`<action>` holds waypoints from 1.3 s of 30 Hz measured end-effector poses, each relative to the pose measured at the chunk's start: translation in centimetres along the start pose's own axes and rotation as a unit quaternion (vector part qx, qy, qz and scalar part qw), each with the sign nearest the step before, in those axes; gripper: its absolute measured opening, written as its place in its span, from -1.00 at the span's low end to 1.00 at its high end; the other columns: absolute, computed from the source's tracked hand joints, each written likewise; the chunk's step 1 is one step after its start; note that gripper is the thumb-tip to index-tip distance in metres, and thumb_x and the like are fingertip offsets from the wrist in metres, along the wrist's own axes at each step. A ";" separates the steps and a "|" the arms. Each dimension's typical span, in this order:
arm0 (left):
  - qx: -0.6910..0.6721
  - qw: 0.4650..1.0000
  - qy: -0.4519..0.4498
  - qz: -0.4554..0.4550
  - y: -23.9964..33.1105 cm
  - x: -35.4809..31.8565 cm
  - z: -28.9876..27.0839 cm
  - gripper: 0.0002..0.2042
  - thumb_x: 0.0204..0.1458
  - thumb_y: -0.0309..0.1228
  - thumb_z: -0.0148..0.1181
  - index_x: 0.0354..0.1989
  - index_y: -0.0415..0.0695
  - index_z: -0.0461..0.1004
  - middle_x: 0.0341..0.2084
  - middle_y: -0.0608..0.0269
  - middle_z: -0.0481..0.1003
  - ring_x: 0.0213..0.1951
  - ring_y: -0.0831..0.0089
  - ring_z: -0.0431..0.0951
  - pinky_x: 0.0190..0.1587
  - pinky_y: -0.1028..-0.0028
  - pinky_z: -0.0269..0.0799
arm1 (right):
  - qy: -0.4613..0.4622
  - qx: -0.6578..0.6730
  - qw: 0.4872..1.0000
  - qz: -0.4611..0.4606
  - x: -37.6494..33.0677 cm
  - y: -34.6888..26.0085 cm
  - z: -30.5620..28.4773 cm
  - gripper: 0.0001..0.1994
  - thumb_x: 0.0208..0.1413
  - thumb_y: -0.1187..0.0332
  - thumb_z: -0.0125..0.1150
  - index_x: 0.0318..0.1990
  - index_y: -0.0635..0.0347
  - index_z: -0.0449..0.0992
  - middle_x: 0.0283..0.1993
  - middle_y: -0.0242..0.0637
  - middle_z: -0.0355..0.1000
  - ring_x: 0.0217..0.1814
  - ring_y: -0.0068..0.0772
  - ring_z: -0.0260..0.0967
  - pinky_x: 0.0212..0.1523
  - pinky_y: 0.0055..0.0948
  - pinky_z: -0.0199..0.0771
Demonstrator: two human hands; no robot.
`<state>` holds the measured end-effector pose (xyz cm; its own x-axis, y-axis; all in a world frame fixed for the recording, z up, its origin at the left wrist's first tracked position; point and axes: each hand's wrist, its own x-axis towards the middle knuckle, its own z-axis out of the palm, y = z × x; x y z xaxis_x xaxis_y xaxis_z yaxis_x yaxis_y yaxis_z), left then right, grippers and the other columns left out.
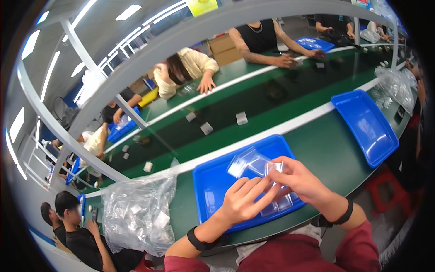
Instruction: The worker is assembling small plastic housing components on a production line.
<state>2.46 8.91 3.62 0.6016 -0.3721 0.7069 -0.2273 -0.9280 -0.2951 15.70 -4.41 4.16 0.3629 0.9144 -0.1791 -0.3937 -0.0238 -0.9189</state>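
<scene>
My left hand (243,199) and my right hand (301,180) meet over a blue plastic tray (213,181) at the near edge of the green bench. Both pinch a small clear plastic piece (273,171) between the fingertips. A clear plastic bag or sleeve (247,162) sticks up just left of the fingers, touching them. More clear pieces (276,206) lie in the tray under my hands. Each wrist wears a black band.
A big clear bag of transparent parts (138,213) sits to the left of the tray. A second blue tray (364,124) lies to the right. Small clear boxes (241,118) ride the dark conveyor belt (272,97) beyond. Other people work along both sides.
</scene>
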 end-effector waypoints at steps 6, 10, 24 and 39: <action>-0.154 0.950 0.058 -0.266 -3.2 -3.4 -0.4 -0.62 -0.12 -0.17 0.35 -0.22 -0.22 0.56 -0.30 0.08 0.55 -0.29 0.25 0.54 -0.25 0.40 0.43 | -0.063 -0.135 0.988 0.046 4.7 0.6 -3.2 -0.69 0.07 0.26 0.25 -0.13 0.30 0.45 -0.36 -0.30 0.46 -0.37 -0.55 0.45 -0.43 -0.61 0.42; -0.556 0.588 -0.071 -0.584 -6.0 -5.7 0.7 -0.33 -0.03 -0.49 0.26 0.28 -0.15 0.09 -0.11 0.00 0.46 -0.22 0.43 0.55 -0.17 0.53 0.46 | -0.152 -0.279 0.945 0.081 8.4 -1.2 -5.2 -0.66 0.06 0.20 0.26 -0.11 0.26 0.45 -0.39 -0.28 0.47 -0.37 -0.50 0.46 -0.39 -0.52 0.44; -0.574 0.579 -0.143 -0.561 -5.4 -7.2 3.5 -0.23 -0.23 -0.66 0.37 0.22 -0.06 0.15 -0.32 0.14 0.48 -0.40 0.57 0.53 -0.34 0.64 0.43 | -0.195 -0.320 0.926 -0.044 9.4 1.3 -7.2 -0.34 -0.25 0.47 0.42 0.04 0.15 0.16 -0.27 -0.23 0.34 -0.29 -0.38 0.49 -0.33 -0.48 0.55; -0.585 0.588 -0.067 -0.555 -5.2 -7.5 3.7 -0.33 -0.15 -0.68 0.27 0.16 -0.09 0.08 -0.30 0.17 0.42 -0.40 0.58 0.50 -0.39 0.65 0.38 | -0.097 -0.169 0.981 -0.007 8.8 2.8 -4.8 -0.40 -0.18 0.56 0.34 0.01 0.06 0.13 -0.21 -0.22 0.33 -0.31 -0.45 0.50 -0.35 -0.58 0.52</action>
<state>1.95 16.54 -2.49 0.9137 0.4050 -0.0327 0.0382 -0.0056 0.9993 21.87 1.62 -1.67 0.1852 0.9746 -0.1261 -0.0751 -0.1139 -0.9907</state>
